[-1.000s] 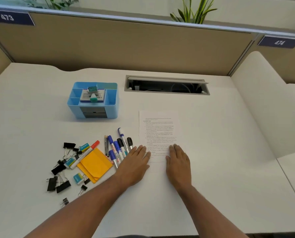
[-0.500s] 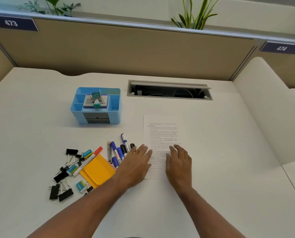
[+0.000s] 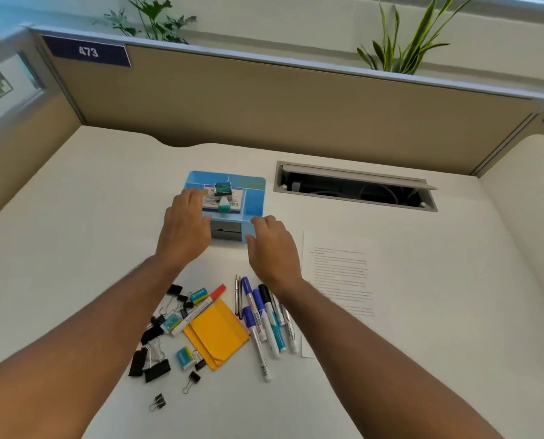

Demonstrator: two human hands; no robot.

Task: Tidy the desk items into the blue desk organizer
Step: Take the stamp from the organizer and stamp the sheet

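Reaching with both hands to the light blue plastic desk organizer standing mid-desk: left hand curling loosely over its left front corner, right hand at its right front edge, fingers relaxed, gripping nothing clearly. Lying nearer on the white desk: white-barrelled markers, yellow sticky-note pads, black binder clips.

Both arms reach forward, left hand and right hand loosely open.
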